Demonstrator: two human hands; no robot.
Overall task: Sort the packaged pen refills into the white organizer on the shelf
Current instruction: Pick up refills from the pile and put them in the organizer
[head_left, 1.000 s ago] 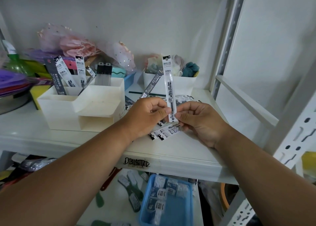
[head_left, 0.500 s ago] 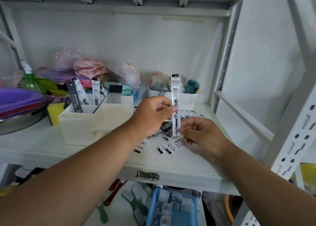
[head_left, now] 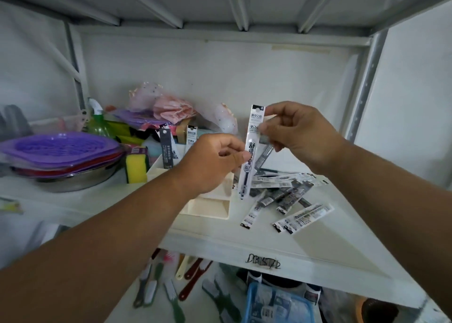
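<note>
A white packaged pen refill (head_left: 250,151) stands upright above the shelf. My right hand (head_left: 297,133) pinches its upper end and also holds a darker refill (head_left: 264,153) behind it. My left hand (head_left: 212,162) touches its middle with thumb and forefinger. The white organizer (head_left: 210,206) sits on the shelf below my left hand, mostly hidden by it. Two refill packs (head_left: 166,149) stick up from its rear compartment. Several loose refill packs (head_left: 286,195) lie scattered on the shelf to the right of the organizer.
Purple plastic trays (head_left: 61,149) lie stacked on a metal bowl (head_left: 78,178) at the left, with a yellow sponge (head_left: 135,168) beside them. Bagged items (head_left: 171,107) fill the back. A blue bin (head_left: 276,305) and brushes (head_left: 168,288) sit on the shelf below. A metal upright (head_left: 364,85) stands at the right.
My right hand has moved from the bottom end of the white refill up to its top end. The view has tilted upward, and both hands sit higher and further right.
</note>
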